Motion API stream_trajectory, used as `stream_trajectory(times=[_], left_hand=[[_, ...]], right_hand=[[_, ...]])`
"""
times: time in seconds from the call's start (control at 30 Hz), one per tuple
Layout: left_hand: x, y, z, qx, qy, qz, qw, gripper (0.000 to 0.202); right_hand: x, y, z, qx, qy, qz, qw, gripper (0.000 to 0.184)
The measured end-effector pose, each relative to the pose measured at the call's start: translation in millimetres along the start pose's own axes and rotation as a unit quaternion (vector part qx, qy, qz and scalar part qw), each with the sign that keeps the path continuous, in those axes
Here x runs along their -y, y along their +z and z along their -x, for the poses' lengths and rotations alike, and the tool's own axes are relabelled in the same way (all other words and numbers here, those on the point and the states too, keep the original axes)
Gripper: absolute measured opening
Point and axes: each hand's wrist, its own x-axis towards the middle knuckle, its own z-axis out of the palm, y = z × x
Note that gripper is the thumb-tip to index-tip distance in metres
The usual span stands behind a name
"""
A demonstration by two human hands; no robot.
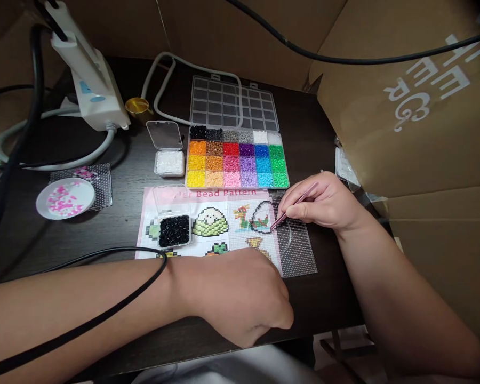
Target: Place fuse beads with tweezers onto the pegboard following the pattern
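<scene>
My right hand [324,201] pinches a pair of pink tweezers [296,205]. Their tips are down at a curved outline of black beads [254,217] on a clear pegboard [300,250], which lies partly over the printed bead pattern sheet [210,248]. My left hand [246,296] rests as a fist by the table's front edge, covering the sheet's lower part; nothing shows in it, though its fingers are curled out of sight. Between the left forearm and the sorting case, a small open box of black beads [175,230] stands on the sheet.
A sorting case of coloured beads [239,156] lies beyond the sheet, lid folded back. Beside it are a box of white beads [170,163] and a gold cup [138,105]. A white dish [65,198] overlaps another pegboard [104,186]. A black cable [144,288] crosses my left forearm.
</scene>
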Motion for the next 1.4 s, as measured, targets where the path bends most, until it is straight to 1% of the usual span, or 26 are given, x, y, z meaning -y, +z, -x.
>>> stream_trajectory(times=[0.23, 0.47, 0.73, 0.93, 1.17, 1.4], left_hand=[[0.2, 0.0, 0.1, 0.002, 0.001, -0.001, 1.000, 0.021], [1.0, 0.3, 0.3, -0.008, 0.003, 0.004, 1.000, 0.021], [0.2, -1.1, 0.1, -0.002, 0.003, 0.002, 1.000, 0.023], [1.2, 0.4, 0.7, -0.006, 0.009, 0.006, 1.000, 0.022], [1.8, 0.5, 0.8, -0.008, 0.010, 0.010, 1.000, 0.023], [2.2, 1.9, 1.3, -0.028, 0.016, 0.015, 0.999, 0.023]], right_hand=[[2.9, -2.4, 1.1, -0.011, -0.015, 0.007, 1.000, 0.013], [1.9, -1.6, 0.1, -0.014, -0.012, 0.001, 1.000, 0.015], [3.0, -0.8, -0.2, -0.015, -0.009, 0.000, 1.000, 0.013], [3.0, -1.0, 0.2, -0.024, -0.011, -0.006, 1.000, 0.016], [3.9, -0.6, -0.3, -0.009, -0.014, 0.010, 1.000, 0.014], [3.1, -1.7, 0.0, -0.003, -0.014, 0.019, 1.000, 0.012]])
